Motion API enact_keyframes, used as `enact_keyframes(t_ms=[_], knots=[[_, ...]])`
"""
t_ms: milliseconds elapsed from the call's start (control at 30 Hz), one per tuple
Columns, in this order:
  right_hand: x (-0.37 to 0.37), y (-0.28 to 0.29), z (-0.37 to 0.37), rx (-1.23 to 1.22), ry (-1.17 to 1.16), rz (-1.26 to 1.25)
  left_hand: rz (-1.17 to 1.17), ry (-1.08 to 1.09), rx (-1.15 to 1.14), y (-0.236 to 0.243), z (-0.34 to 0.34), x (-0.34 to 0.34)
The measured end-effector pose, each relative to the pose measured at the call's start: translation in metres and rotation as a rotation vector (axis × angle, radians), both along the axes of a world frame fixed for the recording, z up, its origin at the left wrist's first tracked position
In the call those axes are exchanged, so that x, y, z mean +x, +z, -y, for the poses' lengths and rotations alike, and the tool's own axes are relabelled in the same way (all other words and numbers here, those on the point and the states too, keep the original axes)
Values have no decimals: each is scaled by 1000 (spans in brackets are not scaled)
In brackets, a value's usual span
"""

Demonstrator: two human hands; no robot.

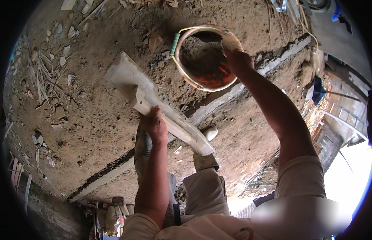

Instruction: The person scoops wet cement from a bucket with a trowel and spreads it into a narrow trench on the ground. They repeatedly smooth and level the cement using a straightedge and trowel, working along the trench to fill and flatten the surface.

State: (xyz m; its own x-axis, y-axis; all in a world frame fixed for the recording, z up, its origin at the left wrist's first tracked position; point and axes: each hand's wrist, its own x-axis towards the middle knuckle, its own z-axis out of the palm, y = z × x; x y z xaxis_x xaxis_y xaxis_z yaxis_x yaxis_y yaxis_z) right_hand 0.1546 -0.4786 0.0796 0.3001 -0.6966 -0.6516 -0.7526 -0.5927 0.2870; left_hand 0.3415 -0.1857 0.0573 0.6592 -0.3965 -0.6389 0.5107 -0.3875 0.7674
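The long pale board (pixel 156 97) slants from ten o'clock down past the centre towards five, the left hand (pixel 154 126) closed round its raised bar. The bucket (pixel 183 73) sits at twelve to one, with the right hand (pixel 239 63) curled at its three o'clock rim, grip unclear. This looks like fetching from the bucket; next probably calls for holding the board level.

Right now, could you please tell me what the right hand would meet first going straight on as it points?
Probably the far inner wall of the bucket: the right hand points across its mouth, though depth is unclear.
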Motion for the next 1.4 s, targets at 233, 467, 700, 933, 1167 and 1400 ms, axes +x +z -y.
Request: enact_keyframes(t_ms=[233,467,700,933,1167,1400], knots=[[-70,7,-57,315,-68,-96,-17,34,91,4,-3,8],[-21,3,-36,663,-967,238,106,-45,137,-6,-10,10],[-64,-28,-14,268,73,61,70,-78,110,-3,-14,3],[-77,-12,-21,218,-30,90,47,-110,137,-4,-5,-7],[-63,-30,-33,355,-186,3,75,-121,211,-12,-14,-7],[-101,-69,-28,543,-222,373,54,-144,128,-16,-9,-17]])
